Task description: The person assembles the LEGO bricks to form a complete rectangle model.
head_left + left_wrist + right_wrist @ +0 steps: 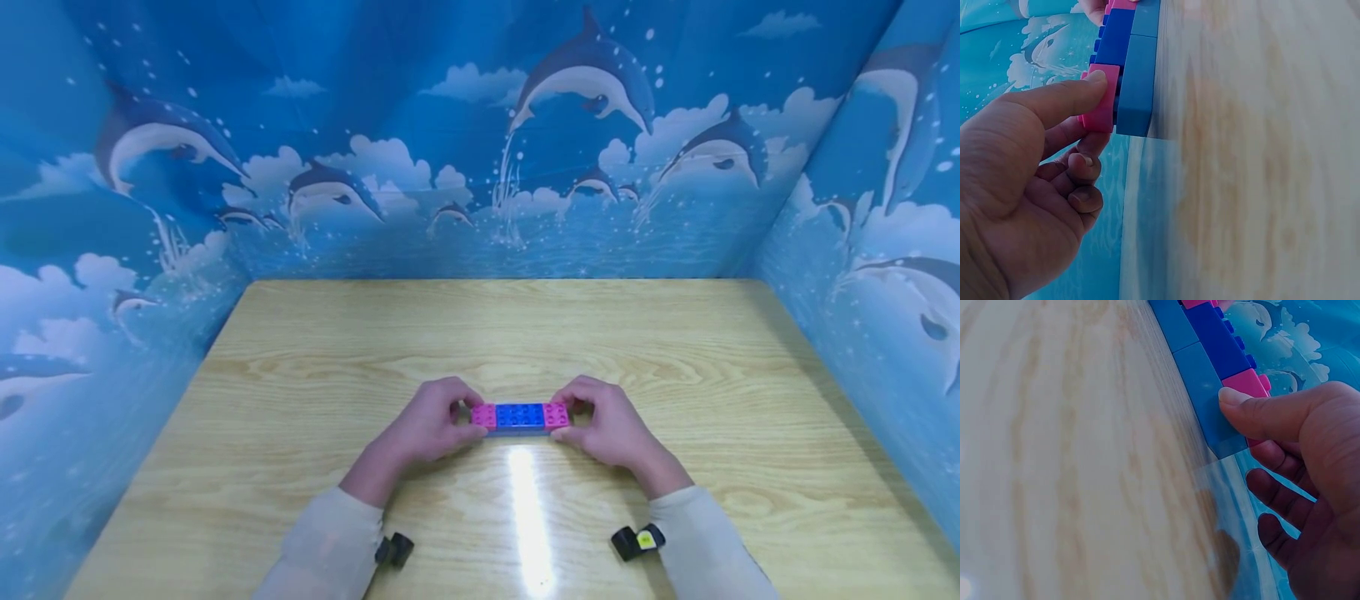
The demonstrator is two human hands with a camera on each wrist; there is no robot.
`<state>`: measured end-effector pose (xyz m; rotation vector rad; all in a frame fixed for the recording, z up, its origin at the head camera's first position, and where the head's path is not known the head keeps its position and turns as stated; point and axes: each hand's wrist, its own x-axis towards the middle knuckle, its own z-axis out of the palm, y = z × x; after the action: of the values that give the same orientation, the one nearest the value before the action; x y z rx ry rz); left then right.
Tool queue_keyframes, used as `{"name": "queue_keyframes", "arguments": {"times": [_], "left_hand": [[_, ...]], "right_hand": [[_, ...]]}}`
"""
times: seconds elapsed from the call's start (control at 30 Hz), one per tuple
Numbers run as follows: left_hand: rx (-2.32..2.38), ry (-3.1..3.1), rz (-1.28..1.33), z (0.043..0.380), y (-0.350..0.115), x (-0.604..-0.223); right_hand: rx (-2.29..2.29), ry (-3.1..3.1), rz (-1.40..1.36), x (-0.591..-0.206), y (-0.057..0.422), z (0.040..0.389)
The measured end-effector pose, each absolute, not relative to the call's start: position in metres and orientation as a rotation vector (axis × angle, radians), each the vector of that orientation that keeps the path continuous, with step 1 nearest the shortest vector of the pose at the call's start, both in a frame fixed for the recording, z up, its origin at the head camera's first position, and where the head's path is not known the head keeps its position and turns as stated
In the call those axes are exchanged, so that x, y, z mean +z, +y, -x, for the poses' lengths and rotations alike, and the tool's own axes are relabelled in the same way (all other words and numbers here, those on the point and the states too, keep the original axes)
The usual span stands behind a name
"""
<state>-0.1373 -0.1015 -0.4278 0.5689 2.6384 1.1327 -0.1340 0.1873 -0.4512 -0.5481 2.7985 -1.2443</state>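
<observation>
A short row of toy building bricks lies across the middle of the table. Its upper layer has a dark blue brick (520, 415) between a left pink brick (484, 416) and a right pink brick (556, 415). Lighter blue bricks (1137, 87) form the layer underneath, end to end. My left hand (438, 421) pinches the left pink brick between thumb and fingers; a narrow gap with studs shows beneath that brick in the left wrist view. My right hand (603, 425) grips the other end, its thumb across the right pink brick and the lighter blue brick below.
The wood-grain table (360, 333) extends around the bricks, with a bright light reflection in front of them. Blue dolphin-print curtains (450, 167) stand along its back and sides. Black wrist-worn devices (637, 542) show near both sleeves.
</observation>
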Motion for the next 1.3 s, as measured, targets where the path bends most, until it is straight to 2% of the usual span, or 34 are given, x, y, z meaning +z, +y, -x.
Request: {"name": "queue_keyframes", "arguments": {"times": [0.4, 1.3], "left_hand": [[1.104, 2.653, -0.591, 0.1376, -0.0988, -0.4277], [1.151, 2.651, -0.441, 0.1375, -0.0969, -0.4305]], "right_hand": [[-1.257, 2.783, 0.593, -0.4463, 0.1879, 0.1349], [-1.301, 2.793, 0.521, -0.45, 0.1891, 0.1341]]}}
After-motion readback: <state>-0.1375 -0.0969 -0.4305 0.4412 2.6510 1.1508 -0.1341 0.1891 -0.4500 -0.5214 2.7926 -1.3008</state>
